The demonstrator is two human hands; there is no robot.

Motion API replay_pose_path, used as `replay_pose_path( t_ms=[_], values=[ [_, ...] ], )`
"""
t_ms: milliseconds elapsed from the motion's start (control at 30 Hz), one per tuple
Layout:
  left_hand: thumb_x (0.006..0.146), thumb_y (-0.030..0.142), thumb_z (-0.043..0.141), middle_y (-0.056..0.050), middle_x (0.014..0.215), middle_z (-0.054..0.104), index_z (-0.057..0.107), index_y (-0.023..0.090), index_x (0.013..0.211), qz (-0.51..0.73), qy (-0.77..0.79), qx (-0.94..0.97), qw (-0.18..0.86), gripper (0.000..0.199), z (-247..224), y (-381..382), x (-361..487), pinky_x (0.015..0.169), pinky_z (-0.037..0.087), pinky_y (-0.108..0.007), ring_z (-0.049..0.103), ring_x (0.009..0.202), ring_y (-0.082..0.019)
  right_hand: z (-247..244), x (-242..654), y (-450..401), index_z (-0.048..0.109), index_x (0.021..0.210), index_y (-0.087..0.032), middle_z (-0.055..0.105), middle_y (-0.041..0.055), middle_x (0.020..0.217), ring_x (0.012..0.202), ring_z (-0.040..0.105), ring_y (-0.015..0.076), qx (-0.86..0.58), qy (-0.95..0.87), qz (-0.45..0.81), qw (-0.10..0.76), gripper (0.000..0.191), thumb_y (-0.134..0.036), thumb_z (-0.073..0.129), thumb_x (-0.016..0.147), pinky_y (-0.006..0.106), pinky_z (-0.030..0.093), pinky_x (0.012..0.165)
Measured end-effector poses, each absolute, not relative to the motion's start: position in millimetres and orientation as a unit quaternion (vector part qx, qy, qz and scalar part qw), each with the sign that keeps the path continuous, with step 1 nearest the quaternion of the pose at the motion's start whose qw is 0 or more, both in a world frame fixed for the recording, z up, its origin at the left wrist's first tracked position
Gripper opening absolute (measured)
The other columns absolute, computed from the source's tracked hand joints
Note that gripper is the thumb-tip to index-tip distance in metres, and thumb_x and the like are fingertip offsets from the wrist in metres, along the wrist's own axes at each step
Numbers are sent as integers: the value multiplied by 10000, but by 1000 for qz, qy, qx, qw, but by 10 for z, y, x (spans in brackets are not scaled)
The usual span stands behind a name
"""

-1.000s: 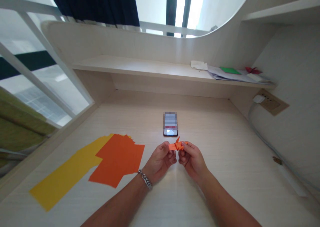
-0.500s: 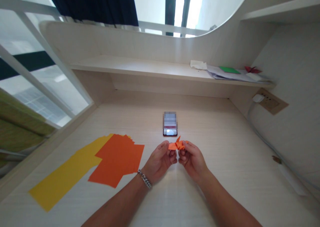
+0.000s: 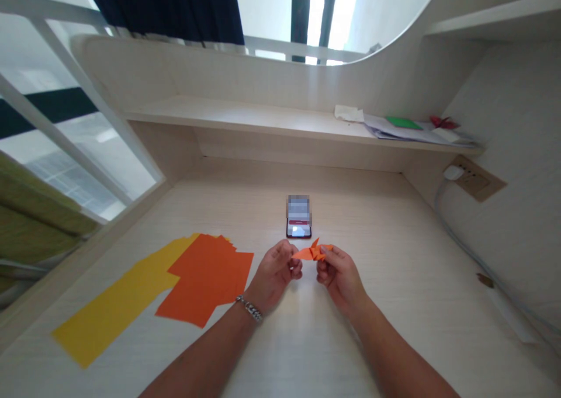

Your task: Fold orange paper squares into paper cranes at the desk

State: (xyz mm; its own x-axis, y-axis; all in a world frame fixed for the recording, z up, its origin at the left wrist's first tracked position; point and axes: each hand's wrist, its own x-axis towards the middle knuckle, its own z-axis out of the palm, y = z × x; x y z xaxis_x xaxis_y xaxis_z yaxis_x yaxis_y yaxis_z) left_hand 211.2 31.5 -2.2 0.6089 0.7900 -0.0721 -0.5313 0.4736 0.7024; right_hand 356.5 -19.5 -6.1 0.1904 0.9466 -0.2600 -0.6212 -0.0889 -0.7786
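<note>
The person's right hand (image 3: 342, 275) has its grip closed, thumb and fingers pinching the right end of a small orange folded-paper figure (image 3: 314, 253) with a pointed flap sticking up. The left hand (image 3: 272, 274) is at the other end, fingers curled, the figure's pointed tip reaching them; whether that grip has hold of it, I cannot tell. The figure is above the pale wood-grain worktop (image 3: 245, 196), between the hands, just on the near side of a dark-edged phone (image 3: 299, 229) with a lit screen. To the left, flat orange paper sheets (image 3: 210, 281) overlap a fanned row of yellow paper sheets (image 3: 109, 307). At the back, a pale shelf (image 3: 245, 114) carries white papers (image 3: 377, 130)
</note>
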Motion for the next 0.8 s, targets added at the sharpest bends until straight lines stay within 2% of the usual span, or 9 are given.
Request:
replay_pose_path(
  t_ms=[100,167,300,400,467,533,633,800],
  values=[
    [740,405,679,0,737,554,598,184,952,380,243,405,795,317,-25,331,2114,535,399,-219,522,569,-93,-67,3547,-194,606,705,-150,527,-43,513,378,412,53,-461,-244,574,632,247,-371,715,704,183,290,373],
    [742,359,683,-4,720,563,602,172,1012,368,265,443,773,338,-45,330,2140,523,394,-217,519,555,-93,-81,3538,-189,601,698,-149,524,-45,511,373,415,54,-478,-263,568,616,265,-389,713,706,185,280,370],
    [712,313,710,-3,645,579,633,143,937,373,297,476,739,292,-103,340,2199,502,382,-217,507,526,-99,-122,3557,-165,560,653,-163,511,-51,511,369,400,57,-503,-277,567,590,323,-450,693,717,193,278,376],
    [686,312,727,-6,633,599,639,138,920,401,329,462,719,304,-133,366,2216,485,375,-212,509,507,-96,-126,3574,-164,536,618,-177,497,-51,492,377,389,71,-553,-310,486,602,355,-489,661,732,211,284,387],
    [681,317,728,-7,641,610,640,138,922,416,344,456,708,313,-143,380,2217,481,378,-209,513,503,-93,-102,3564,-188,572,643,-181,518,-38,514,433,424,91,-588,-365,384,611,309,-459,669,735,223,323,427],
    [686,320,722,-4,630,610,641,136,920,423,354,460,696,308,-150,387,2215,480,382,-207,514,499,-91,-68,3532,-225,626,735,-186,591,-4,632,540,491,121,-600,-429,308,600,228,-405,691,731,238,379,500],
    [693,323,717,10,579,589,646,134,897,422,364,478,679,287,-159,389,2213,475,382,-205,511,487,-93,-35,3477,-271,651,863,-205,624,22,750,597,527,142,-603,-487,274,569,191,-354,682,749,252,400,528],
    [660,319,739,6,549,582,662,124,877,414,366,479,682,302,-187,395,2212,460,373,-206,517,478,-101,-34,3477,-283,680,806,-227,626,40,768,665,536,170,-596,-528,247,552,127,-304,582,831,276,405,588]
  ],
)
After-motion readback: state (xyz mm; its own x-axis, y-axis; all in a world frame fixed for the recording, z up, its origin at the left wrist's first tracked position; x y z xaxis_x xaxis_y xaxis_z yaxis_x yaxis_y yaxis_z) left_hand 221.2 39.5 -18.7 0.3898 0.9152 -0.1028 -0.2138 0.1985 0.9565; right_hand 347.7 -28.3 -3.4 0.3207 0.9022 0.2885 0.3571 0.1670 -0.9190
